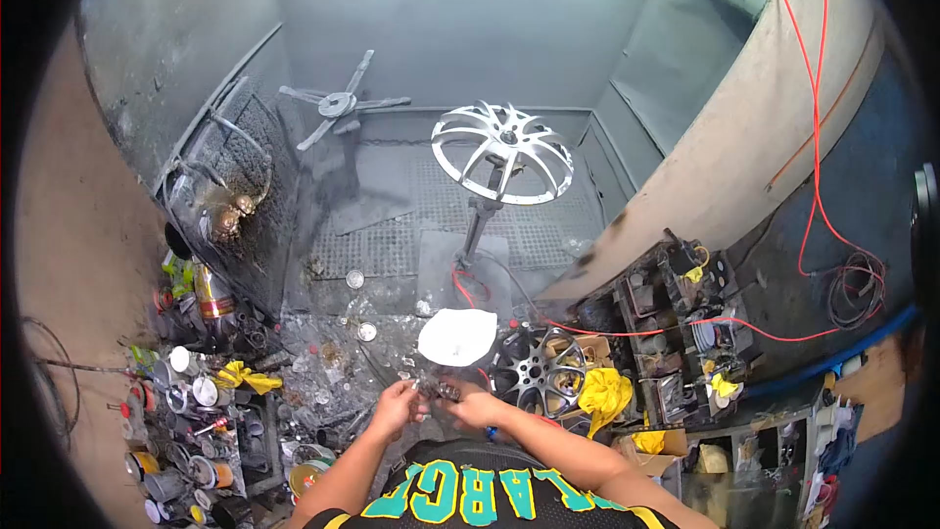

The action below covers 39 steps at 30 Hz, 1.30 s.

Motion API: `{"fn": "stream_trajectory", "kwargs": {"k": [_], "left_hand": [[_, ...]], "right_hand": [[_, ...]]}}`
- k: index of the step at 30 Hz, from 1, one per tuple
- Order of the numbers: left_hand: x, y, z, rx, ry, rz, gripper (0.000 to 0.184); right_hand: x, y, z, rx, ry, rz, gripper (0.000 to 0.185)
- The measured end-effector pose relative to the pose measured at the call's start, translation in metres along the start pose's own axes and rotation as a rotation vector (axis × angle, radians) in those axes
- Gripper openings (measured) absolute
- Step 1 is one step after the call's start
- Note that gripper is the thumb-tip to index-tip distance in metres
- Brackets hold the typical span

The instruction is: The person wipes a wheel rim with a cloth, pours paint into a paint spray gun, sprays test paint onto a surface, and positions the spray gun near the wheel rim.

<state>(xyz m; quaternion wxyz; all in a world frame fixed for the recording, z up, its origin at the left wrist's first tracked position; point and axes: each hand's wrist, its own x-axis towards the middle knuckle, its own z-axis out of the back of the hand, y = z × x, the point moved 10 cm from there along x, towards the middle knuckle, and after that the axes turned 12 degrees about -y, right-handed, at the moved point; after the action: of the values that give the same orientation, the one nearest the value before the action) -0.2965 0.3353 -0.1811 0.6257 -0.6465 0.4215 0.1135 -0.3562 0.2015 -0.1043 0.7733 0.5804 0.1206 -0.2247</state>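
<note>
My left hand (398,408) is closed in front of my chest, with its fingertips pinched at the left end of a small dark metallic tool (446,390). My right hand (476,407) wraps round the right side of that same tool. The tool's kind is hard to make out, and I cannot tell what the left fingertips pinch. Just beyond both hands is a white rounded sheet or disc (457,336). Farther off, a silver-white spoked wheel rim (537,186) is mounted on a stand (477,225) inside the grey booth.
A dark spoked rim (537,372) lies right of my hands, beside a yellow cloth (605,394). Several paint cans (208,471) crowd the left. A red hose (627,333) crosses to the right. A grey cross-shaped frame (337,105) stands at the back.
</note>
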Motion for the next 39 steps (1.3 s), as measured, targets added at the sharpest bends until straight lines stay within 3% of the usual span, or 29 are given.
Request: {"fn": "stream_trajectory", "kwargs": {"k": [1, 2, 4, 9, 12, 17, 20, 22, 23, 25, 26, 27, 30, 31, 32, 33, 35, 37, 39], "left_hand": [[-0.003, 0.004, 0.001, 0.064, 0.020, 0.055, 0.032], [-0.006, 0.007, 0.010, 0.132, -0.029, 0.089, 0.028], [-0.005, 0.021, 0.021, 0.173, -0.017, 0.129, 0.028], [-0.032, 0.014, 0.024, 0.216, -0.050, 0.207, 0.032], [-0.027, 0.011, 0.034, 0.235, -0.057, 0.192, 0.032], [-0.016, -0.003, 0.046, 0.218, -0.123, 0.117, 0.032], [-0.003, -0.011, 0.048, -0.029, -0.222, 0.007, 0.033], [0.004, -0.002, 0.018, -0.064, 0.042, 0.022, 0.040], [0.008, 0.002, 0.014, -0.063, 0.036, 0.023, 0.040], [0.008, 0.006, -0.015, 0.387, 0.294, -0.117, 0.047], [0.009, 0.010, -0.023, 0.535, 0.377, -0.170, 0.049], [0.015, 0.016, -0.024, 0.583, 0.469, -0.220, 0.050], [0.010, -0.038, -0.043, 0.548, 0.588, -0.483, 0.042], [0.012, -0.064, -0.058, 0.465, 0.624, -0.413, 0.041], [0.027, -0.054, -0.049, 0.235, 0.322, 0.138, 0.034], [0.040, -0.073, -0.053, 0.241, 0.312, 0.147, 0.034], [0.073, -0.107, -0.049, 0.841, 0.221, -0.045, 0.030], [0.085, -0.174, -0.081, 0.759, 0.132, -0.261, 0.035], [0.105, -0.232, -0.100, 0.843, -0.027, -0.422, 0.028]], "right_hand": [[-0.002, -0.007, -0.011, -0.037, 0.061, -0.028, 0.061], [0.008, -0.019, -0.019, -0.149, 0.031, 0.145, 0.059], [0.020, -0.052, -0.038, -0.177, 0.038, 0.225, 0.058], [0.021, -0.030, -0.057, -0.339, 0.054, 0.434, 0.064], [0.017, -0.007, -0.058, -0.349, 0.177, 0.278, 0.067], [0.039, 0.005, -0.052, -0.306, 0.128, 0.369, 0.066], [0.047, 0.042, -0.025, -0.244, 0.080, 0.440, 0.066], [0.054, 0.077, 0.002, -0.178, 0.056, 0.425, 0.063], [0.061, 0.084, 0.012, -0.174, 0.061, 0.426, 0.063], [0.079, 0.096, 0.046, -0.168, -0.070, 0.395, 0.060], [0.074, 0.121, 0.070, -0.127, -0.159, 0.589, 0.061], [0.078, 0.121, 0.083, -0.120, -0.154, 0.592, 0.061], [0.085, 0.118, 0.137, -0.145, -0.231, 0.625, 0.063], [0.089, 0.110, 0.153, -0.125, -0.187, 0.546, 0.063], [0.092, 0.103, 0.169, -0.105, -0.144, 0.468, 0.063], [0.093, 0.096, 0.182, -0.084, -0.101, 0.388, 0.063], [0.089, 0.094, 0.207, 0.063, -0.035, 0.294, 0.060], [0.089, 0.087, 0.232, 0.082, -0.058, 0.291, 0.057], [0.090, 0.078, 0.255, 0.136, -0.065, 0.296, 0.055]]}}
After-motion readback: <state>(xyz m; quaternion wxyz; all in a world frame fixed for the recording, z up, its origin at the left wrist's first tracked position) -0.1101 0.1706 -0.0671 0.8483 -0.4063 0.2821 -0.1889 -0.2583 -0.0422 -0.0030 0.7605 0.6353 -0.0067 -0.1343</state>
